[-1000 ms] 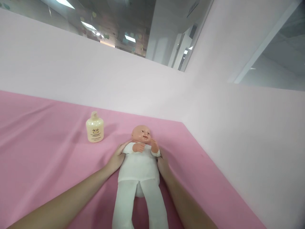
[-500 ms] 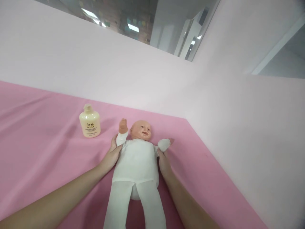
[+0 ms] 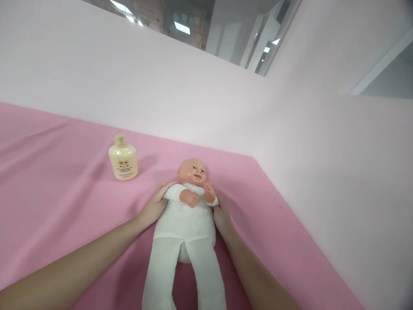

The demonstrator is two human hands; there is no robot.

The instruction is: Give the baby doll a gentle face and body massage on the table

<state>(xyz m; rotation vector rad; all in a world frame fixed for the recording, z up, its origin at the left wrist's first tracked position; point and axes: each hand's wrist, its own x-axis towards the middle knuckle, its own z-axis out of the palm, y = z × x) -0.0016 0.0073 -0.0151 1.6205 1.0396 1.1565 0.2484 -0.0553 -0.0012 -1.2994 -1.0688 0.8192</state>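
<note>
- A cream-coloured bottle (image 3: 123,158) with a rounded cap stands upright on the pink sheet (image 3: 58,181), to the far left of the doll and well apart from both hands; its body is opaque, so I cannot tell what is in it.
- The baby doll (image 3: 185,219) in a white suit lies on its back on the sheet, head toward the far side, legs running toward the near edge, both little arms folded in over its chest.
- The left hand (image 3: 155,206) cups the doll's shoulder on the left, fingers pressed together and curled against the white sleeve.
- The right hand (image 3: 221,216) lies flat against the doll's right side; its fingers are tucked partly behind the body, so I cannot tell their spread.
- Pale pink walls (image 3: 322,150) meet in a corner just beyond the doll's head, closing the sheet in on the far and right sides.
</note>
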